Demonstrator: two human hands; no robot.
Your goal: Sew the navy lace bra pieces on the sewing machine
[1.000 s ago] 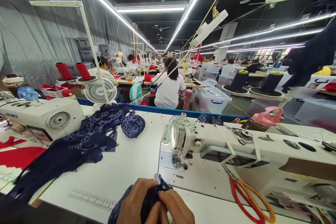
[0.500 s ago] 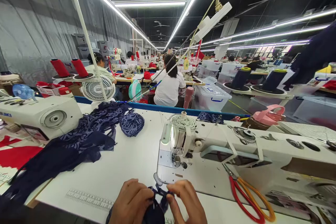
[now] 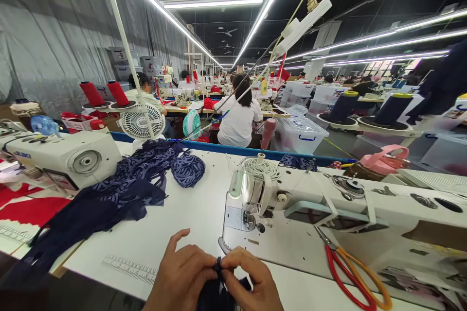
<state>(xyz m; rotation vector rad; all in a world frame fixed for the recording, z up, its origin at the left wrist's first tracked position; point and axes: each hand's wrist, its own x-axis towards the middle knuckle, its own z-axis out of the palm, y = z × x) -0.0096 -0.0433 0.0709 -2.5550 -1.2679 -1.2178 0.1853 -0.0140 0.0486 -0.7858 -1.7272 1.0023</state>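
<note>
A dark navy piece of fabric (image 3: 215, 296) hangs at the table's front edge, its upper end pinched between my two hands. My left hand (image 3: 182, 272) grips it with thumb and fingertips, the index or another finger raised. Close beside it, my right hand (image 3: 251, 277) pinches the same edge, fingertips nearly touching the left ones. The lower part of the fabric falls out of view below. Just beyond my hands stands the white sewing machine (image 3: 314, 194), its needle area (image 3: 250, 221) ahead and to the right.
Scissors with red and orange handles (image 3: 355, 272) lie by the machine at right. Navy patterned fabric (image 3: 134, 175) is heaped at left, with a round patterned bundle (image 3: 188, 170) beside it. A second sewing machine (image 3: 62, 155) stands far left. A person in white (image 3: 239, 121) sits ahead.
My hands have come closer together, and the fabric edge between them is now gathered into a tight pinch. The whole view has shifted slightly, so the table appears farther right.
</note>
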